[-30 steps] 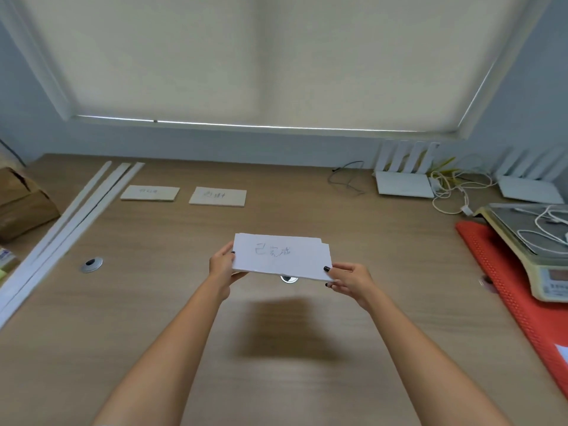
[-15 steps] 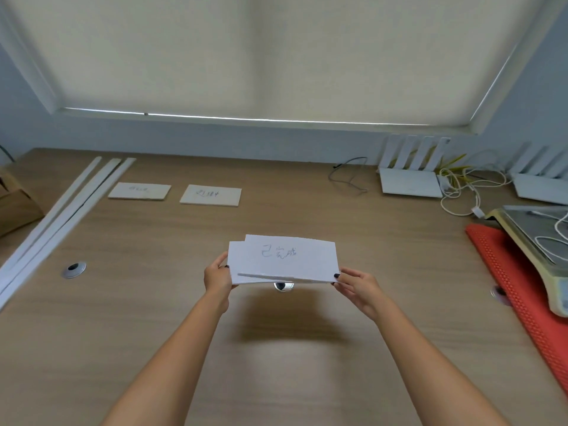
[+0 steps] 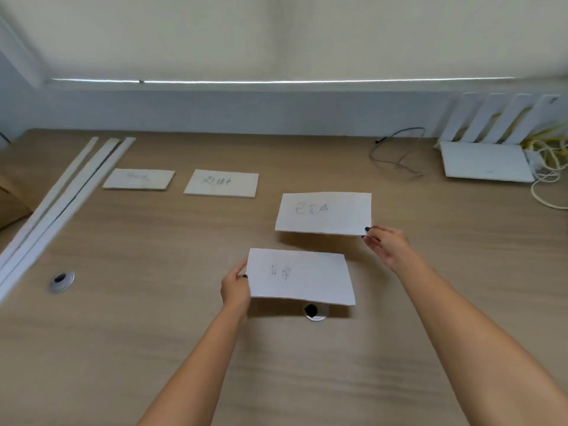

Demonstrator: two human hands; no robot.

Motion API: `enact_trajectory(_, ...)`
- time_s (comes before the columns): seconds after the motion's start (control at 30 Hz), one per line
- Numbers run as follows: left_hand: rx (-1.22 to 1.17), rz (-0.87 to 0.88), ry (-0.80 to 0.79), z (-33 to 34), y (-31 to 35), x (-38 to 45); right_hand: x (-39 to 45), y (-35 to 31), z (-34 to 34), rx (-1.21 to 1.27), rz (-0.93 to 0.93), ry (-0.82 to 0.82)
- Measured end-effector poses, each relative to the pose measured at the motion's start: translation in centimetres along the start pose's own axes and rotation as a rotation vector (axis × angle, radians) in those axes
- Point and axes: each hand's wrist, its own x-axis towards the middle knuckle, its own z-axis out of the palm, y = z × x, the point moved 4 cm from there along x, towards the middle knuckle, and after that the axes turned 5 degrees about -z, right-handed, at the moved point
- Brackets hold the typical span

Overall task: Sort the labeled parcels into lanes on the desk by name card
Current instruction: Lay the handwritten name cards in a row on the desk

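Laying out name cards: the right hand (image 3: 388, 245) pinches one card (image 3: 324, 213) by its corner, ahead of the left hand (image 3: 236, 287), which pinches another (image 3: 299, 275). Next, set each flat on the desk (image 3: 123, 348).

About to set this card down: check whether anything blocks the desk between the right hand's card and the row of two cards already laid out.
Nothing visible does. The card pinched by the right hand hangs over bare desk, just right of the two laid cards.
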Motion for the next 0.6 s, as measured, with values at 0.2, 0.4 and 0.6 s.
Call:
enact_trajectory(0.2, -0.070, -0.016, -0.085, 1.6, 1.2, 3.6, 7.7, -0.5, 2.7, -0.003, -0.035, 0.054)
enact_trajectory(0.4, -0.088, -0.018, -0.122, 3.0, 1.9, 6.0, 12.9, -0.4, 3.7, -0.066, -0.093, 0.095)
enact_trajectory(0.6, -0.081, -0.027, -0.141, 3.6, 1.9, 6.5, 15.3, -1.1, 3.3, -0.268, -0.090, 0.182)
